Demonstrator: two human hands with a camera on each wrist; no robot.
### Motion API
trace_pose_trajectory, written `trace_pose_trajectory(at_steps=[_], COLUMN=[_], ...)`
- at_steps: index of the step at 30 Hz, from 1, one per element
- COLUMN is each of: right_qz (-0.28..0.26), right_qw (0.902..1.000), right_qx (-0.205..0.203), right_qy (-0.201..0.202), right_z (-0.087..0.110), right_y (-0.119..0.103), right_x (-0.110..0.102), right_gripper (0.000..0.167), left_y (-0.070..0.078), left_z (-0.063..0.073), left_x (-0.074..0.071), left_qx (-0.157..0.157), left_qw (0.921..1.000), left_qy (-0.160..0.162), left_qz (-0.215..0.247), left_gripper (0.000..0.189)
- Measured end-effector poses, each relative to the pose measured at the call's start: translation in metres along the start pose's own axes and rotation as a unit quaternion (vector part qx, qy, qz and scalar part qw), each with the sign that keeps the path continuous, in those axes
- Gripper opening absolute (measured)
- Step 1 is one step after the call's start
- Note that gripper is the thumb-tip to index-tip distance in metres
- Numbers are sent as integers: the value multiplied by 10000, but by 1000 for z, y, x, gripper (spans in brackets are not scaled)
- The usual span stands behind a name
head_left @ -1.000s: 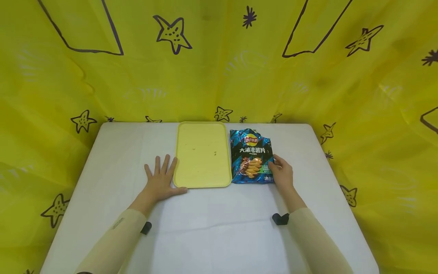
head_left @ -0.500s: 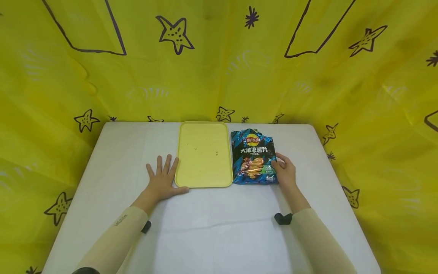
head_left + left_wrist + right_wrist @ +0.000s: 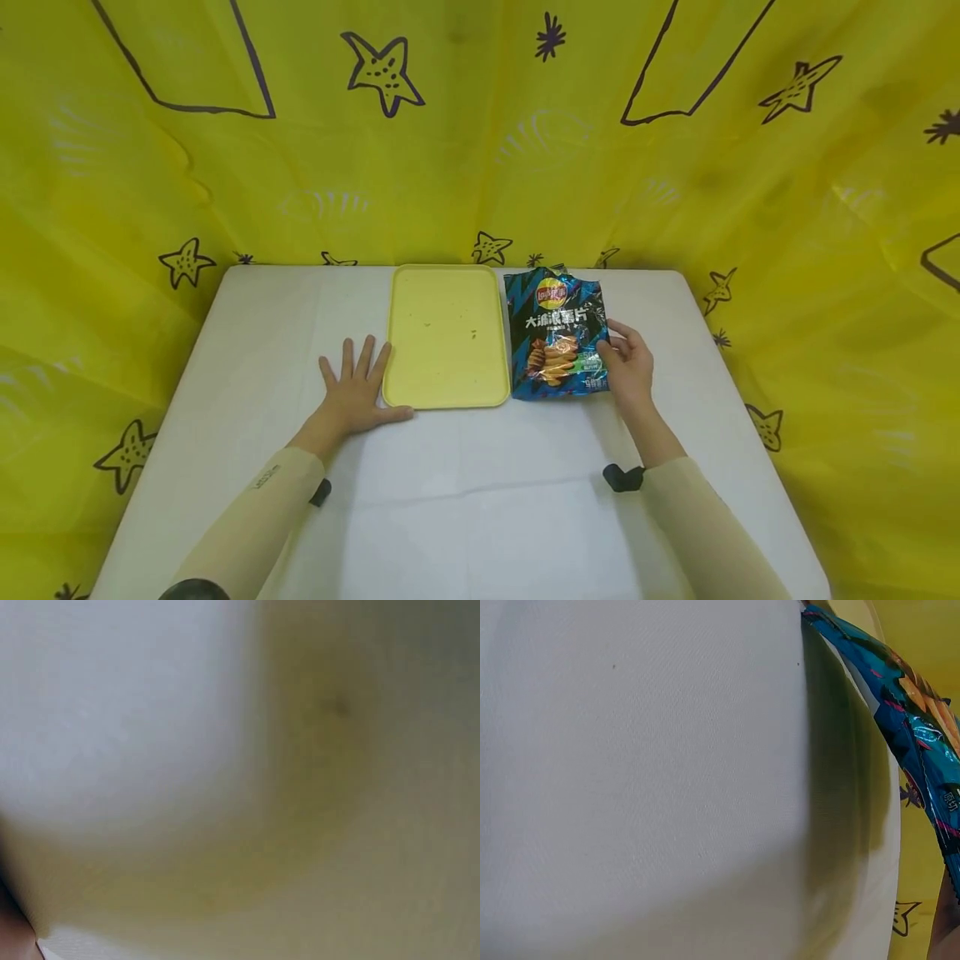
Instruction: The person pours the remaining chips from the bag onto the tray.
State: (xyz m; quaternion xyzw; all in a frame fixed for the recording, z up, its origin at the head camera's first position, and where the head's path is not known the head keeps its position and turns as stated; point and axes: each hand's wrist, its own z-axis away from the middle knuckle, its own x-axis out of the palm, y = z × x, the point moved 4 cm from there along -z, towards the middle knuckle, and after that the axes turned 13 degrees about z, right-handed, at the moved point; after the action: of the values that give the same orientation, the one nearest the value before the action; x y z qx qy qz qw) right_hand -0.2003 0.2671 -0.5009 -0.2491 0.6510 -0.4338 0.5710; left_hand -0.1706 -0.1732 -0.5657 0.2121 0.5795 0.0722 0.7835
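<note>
A blue and black potato chip bag [image 3: 555,333] stands tilted at the right of the yellow tray [image 3: 447,337] in the head view. My right hand [image 3: 632,367] grips its right edge, thumb on the front and the other fingers partly hidden behind. In the right wrist view the chip bag [image 3: 915,720] hangs over the white tabletop and casts a shadow. My left hand [image 3: 352,398] lies with spread fingers on the table, its thumb and index finger touching the tray's lower left corner. The left wrist view is mostly a blurred sleeve.
The white table [image 3: 465,517] has rounded corners. A yellow curtain [image 3: 450,167] with drawn starfish hangs around its back and sides. A few small dark marks show on the tray. Part of a green item [image 3: 558,268] peeks out behind the bag's top.
The chip bag lay flat earlier; my right hand has now lifted it a little off the table and shifted it slightly backward. The left hand and the tray have stayed in place.
</note>
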Motion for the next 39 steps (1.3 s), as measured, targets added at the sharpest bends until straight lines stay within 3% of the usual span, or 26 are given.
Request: trace_pose_trajectory(at_steps=[8, 14, 19, 27, 31, 39], right_qz=[-308, -461, -625, -514, -412, 85], right_qw=[9978, 9917, 9856, 9794, 9762, 9585], right_qx=[-553, -1179, -1552, -1915, -2113, -2844], right_qy=[210, 207, 244, 379, 262, 195], right_z=[9, 29, 29, 30, 30, 34], right_y=[-15, -46, -55, -71, -82, -105], right_x=[-7, -10, -7, -13, -12, -14], right_gripper=[40, 36, 33, 29, 27, 26], left_y=[2, 3, 4, 4, -1, -3], left_z=[4, 5, 5, -1, -2, 1], left_x=[4, 10, 9, 7, 10, 9], left_qx=[-16, -91, -101, 13, -45, 55], left_qw=[9998, 9995, 9996, 9998, 9998, 9982], left_qy=[-96, -176, -143, 43, 160, 579], left_qz=[183, 265, 223, 205, 62, -126], left_gripper=[128, 129, 128, 128, 128, 126])
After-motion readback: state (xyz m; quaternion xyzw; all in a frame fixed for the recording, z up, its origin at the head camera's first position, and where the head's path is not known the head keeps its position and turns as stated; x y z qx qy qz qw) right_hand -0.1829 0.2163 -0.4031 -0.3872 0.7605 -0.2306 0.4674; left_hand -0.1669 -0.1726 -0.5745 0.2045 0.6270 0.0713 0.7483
